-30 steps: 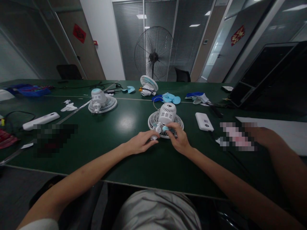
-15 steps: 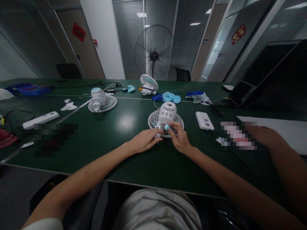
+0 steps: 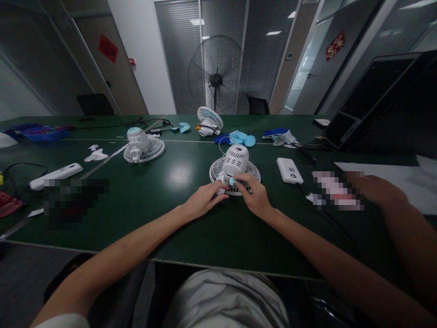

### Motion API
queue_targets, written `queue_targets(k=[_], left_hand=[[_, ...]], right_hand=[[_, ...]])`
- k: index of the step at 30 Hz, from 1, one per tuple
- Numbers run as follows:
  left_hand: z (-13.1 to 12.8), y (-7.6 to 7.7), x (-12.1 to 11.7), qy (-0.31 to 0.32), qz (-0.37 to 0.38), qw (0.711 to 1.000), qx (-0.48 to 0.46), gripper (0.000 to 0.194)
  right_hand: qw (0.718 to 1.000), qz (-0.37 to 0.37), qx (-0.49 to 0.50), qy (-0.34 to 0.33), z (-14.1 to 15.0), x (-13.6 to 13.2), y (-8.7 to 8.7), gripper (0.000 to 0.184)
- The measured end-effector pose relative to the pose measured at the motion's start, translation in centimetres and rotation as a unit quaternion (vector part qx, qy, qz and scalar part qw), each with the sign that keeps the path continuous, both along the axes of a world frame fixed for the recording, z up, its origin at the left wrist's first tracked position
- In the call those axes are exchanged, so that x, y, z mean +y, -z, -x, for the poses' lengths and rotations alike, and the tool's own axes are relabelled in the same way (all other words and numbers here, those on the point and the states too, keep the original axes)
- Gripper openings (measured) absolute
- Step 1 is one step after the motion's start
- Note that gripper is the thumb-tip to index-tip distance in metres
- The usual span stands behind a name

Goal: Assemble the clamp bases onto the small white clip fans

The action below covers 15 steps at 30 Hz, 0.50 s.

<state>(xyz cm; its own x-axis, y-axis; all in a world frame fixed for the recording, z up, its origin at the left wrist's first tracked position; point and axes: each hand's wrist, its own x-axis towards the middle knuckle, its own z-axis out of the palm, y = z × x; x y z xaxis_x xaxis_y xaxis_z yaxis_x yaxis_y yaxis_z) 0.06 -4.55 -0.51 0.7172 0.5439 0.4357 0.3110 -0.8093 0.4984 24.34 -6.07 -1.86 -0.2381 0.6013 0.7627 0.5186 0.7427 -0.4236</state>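
The white fan lies grille-down on the green table, its near rim partly covered by both hands. The right hand pinches a pale-blue knob; the left hand grips the white bracket, largely hidden behind fingers. Pixelation obscures a pink object beside another person's hand.

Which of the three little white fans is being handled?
The nearest fan: the left hand holds a white part at its front, the right hand a blue knob. No hand touches the left fan or the back fan.
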Motion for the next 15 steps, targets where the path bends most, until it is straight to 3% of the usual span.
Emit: queue_targets(k=[4, 10, 15], left_hand=[[-0.09, -0.10, -0.46, -0.006, -0.009, 1.000, -0.003, 0.026], [-0.08, -0.46, -1.02, -0.004, -0.037, 0.999, -0.022, 0.029], [0.13, -0.61, -1.00, 0.002, -0.008, 1.000, -0.018, 0.029]], right_hand=[[0.999, 0.009, 0.029, 0.034, -0.27, 0.32, -0.19, 0.017], [0.999, -0.008, 0.031, 0.029, -0.36, 0.29, -0.15, 0.017], [0.998, -0.009, 0.038, 0.040, -0.21, -0.04, -0.09, 0.012]])
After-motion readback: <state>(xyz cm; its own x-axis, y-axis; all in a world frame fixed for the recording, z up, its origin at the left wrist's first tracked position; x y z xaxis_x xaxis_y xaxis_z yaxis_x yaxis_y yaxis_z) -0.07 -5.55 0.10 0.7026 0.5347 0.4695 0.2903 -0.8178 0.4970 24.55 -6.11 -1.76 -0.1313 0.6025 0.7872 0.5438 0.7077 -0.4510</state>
